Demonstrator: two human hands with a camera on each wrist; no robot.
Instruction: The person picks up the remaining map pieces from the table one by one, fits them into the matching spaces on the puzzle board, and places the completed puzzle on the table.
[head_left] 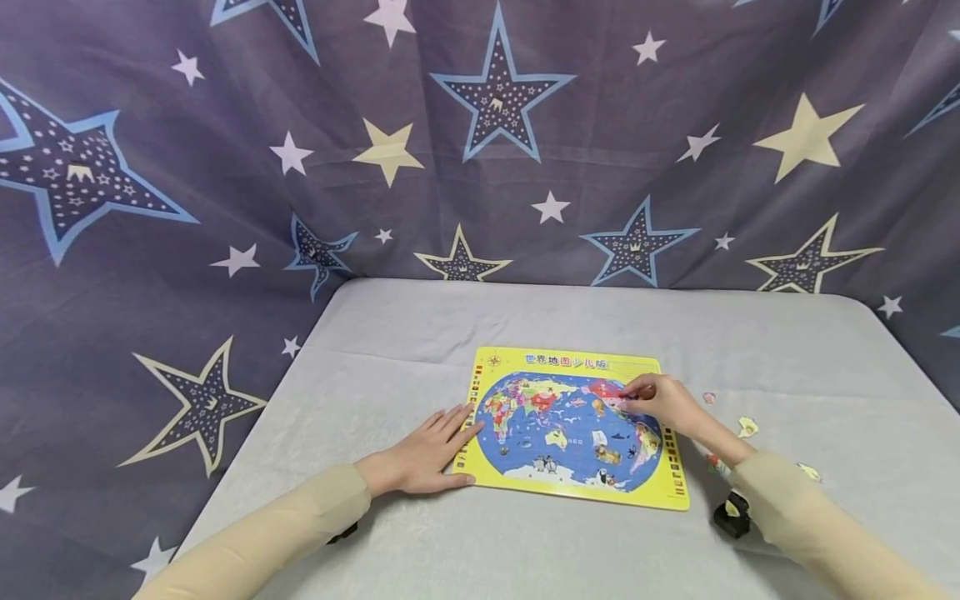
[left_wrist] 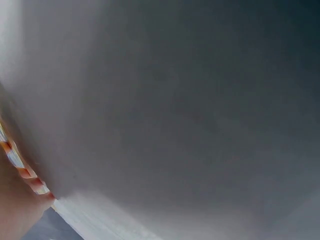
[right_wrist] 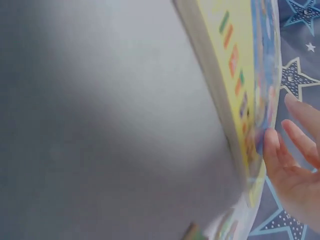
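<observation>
A yellow-bordered world map puzzle board (head_left: pixel 573 493) lies flat on the grey table, with a blue oval map and animal pictures on it. My left hand (head_left: pixel 420 457) rests over its left edge, fingers spread, thumb at the lower left. In the left wrist view only a bit of that hand (left_wrist: pixel 22 212) shows at the lower left corner. At the upper right of the map, my right hand (head_left: pixel 663 404) pinches a small puzzle piece (head_left: pixel 617 402), mostly hidden by the fingers. The right wrist view has the right hand (right_wrist: pixel 295 180) with fingertips right at the map surface (right_wrist: pixel 264 95).
Several loose pieces lie right of the board, among them a pink one (head_left: pixel 709 398) and two yellowish ones, one farther back (head_left: pixel 747 427) and one nearer (head_left: pixel 808 472). A black wrist camera (head_left: pixel 731 518) hangs below the right wrist. Star-patterned cloth (head_left: pixel 510 192) rises behind the table.
</observation>
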